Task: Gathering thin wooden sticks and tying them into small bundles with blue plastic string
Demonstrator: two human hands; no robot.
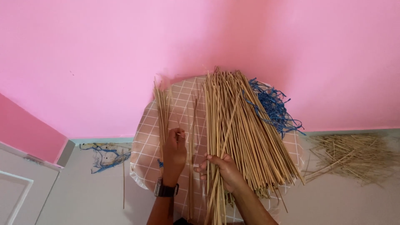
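A large heap of long thin tan sticks [241,129] lies fanned across a round stool with a pink grid-patterned cover [146,146]. My right hand [223,168] rests on the near end of this heap, fingers curled over a few sticks. My left hand [174,152], with a dark watch on the wrist, pinches one or two thin sticks at the near end of a smaller bundle [161,110] lying along the stool's left side. A tangle of blue string [273,106] sits at the heap's far right.
A pink wall rises behind the stool. On the pale floor lie a loose pile of sticks [354,156] at the right, blue string scraps [106,156] and a single stick [123,183] at the left. A door edge [21,183] shows at lower left.
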